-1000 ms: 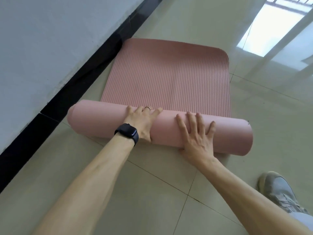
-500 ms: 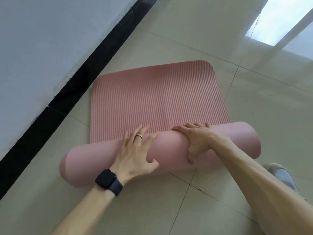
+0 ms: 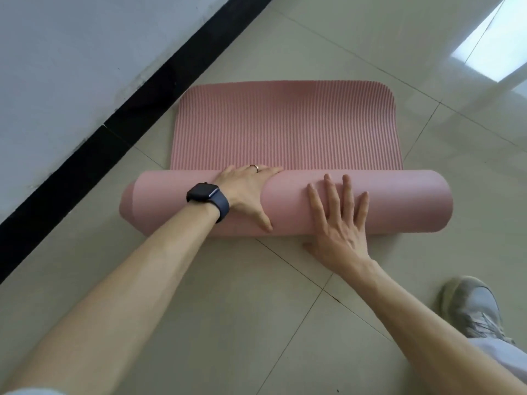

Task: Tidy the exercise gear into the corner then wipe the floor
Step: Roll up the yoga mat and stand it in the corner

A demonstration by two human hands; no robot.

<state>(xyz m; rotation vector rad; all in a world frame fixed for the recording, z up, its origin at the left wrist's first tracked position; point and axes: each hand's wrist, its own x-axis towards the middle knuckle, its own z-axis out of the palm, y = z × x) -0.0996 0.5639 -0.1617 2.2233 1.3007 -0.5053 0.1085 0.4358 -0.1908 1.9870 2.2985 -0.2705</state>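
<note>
A pink exercise mat lies on the tiled floor, partly rolled. Its thick roll point(image 3: 399, 203) lies across the middle of the view, and the ribbed flat part point(image 3: 285, 124) stretches away behind it. My left hand point(image 3: 245, 192), with a dark watch on the wrist and a ring, lies over the top of the roll, fingers reaching to the seam where roll meets flat mat, thumb down the near side. My right hand point(image 3: 339, 223) presses flat on the near face of the roll with fingers spread and straight.
A white wall point(image 3: 71, 67) with a black skirting band point(image 3: 94, 155) runs diagonally along the left, close to the mat's left end. My grey shoe point(image 3: 473, 306) stands on the floor at the lower right. Glossy beige tiles point(image 3: 228, 323) surround the mat.
My right hand has left its grip over the top of the roll and now lies flat with spread fingers on the near side. My left hand has turned across the roll's top.
</note>
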